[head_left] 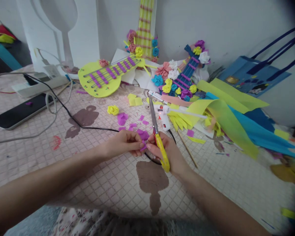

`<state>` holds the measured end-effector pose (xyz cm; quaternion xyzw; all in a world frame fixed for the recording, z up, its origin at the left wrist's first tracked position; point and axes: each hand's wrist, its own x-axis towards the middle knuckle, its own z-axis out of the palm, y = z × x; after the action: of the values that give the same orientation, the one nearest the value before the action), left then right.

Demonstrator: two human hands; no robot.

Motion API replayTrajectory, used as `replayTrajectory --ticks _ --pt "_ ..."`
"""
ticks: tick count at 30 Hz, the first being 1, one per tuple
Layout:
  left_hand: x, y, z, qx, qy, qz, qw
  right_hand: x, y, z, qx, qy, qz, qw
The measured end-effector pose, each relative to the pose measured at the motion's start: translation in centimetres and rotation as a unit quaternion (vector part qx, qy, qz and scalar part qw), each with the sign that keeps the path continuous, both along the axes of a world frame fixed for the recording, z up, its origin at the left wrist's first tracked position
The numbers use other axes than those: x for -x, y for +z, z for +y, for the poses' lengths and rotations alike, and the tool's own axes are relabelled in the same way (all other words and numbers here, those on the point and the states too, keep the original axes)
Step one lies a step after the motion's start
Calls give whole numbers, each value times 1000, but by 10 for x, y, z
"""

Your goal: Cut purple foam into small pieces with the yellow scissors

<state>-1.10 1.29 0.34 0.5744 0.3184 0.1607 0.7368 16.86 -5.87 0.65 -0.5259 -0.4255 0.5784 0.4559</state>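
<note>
Between my fingertips is a small piece of purple crepe paper (144, 146), pinched from both sides. My left hand (129, 142) is closed on its left edge. With thumb and finger, my right hand (163, 147) grips the other edge, and it also carries scissors (159, 142) with yellow-wrapped handles, blades pointing away from me. More purple paper pieces (123, 118) lie just beyond my hands, near a yellow paper flower (113, 109). Behind the scissors rests a white glue gun (165, 121) with a glue stick in it.
A yellow paper guitar (100, 80) and a blue one with flowers (186, 75) stand at the back. Yellow and blue crepe sheets (236, 114) spread to the right, near a blue bag (250, 75). A phone (22, 109), a power strip (39, 85) and cables lie left. A wooden stick (188, 150) is at right.
</note>
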Motion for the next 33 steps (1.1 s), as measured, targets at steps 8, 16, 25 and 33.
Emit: replayTrajectory --ticks 8,16,25,33 --pt "10 13 16 20 28 -38 999 -11 3 -3 -24 65 -38 997" --pt "23 24 29 -53 55 -66 995 -23 7 -5 -15 163 -143 976" --pt "29 26 32 -38 65 -107 991 -25 7 -8 -35 201 -238 950" --pt "30 29 33 -33 65 -98 993 -20 12 -11 -32 189 -265 945"
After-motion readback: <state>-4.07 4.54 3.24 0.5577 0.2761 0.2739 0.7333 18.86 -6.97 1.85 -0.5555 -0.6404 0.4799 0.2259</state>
